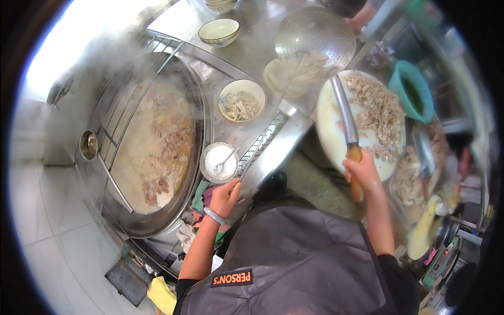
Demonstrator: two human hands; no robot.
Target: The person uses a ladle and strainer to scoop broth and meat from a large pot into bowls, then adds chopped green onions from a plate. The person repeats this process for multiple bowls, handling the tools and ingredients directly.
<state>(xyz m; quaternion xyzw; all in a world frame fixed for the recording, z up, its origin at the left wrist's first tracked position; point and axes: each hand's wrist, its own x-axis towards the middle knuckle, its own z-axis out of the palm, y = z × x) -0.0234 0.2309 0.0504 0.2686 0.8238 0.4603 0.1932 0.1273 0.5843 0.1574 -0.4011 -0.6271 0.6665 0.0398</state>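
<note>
My right hand (363, 169) grips the wooden handle of a large perforated metal strainer (315, 29). Sliced meat (309, 67) lies at its near rim, over a bowl (271, 78) partly hidden by the meat and steam. My left hand (225, 199) is closed on a thin metal rod (252, 157) that runs up toward that bowl; its far end is blurred. Just above the left hand sits a glass bowl of white powder (214, 155) with a spoon (225, 163) in it. Farther up, a patterned bowl (256, 88) contains meat slices (239, 106).
At left, a large steaming pot (202, 130) of broth and meat has a metal rack (136, 106) and ladle (89, 145) across it. Right, a round white board (328, 114) bears sliced meat, beside a turquoise bowl (397, 84) and cleaver (423, 153). Another person's hand (356, 23) is beyond the strainer.
</note>
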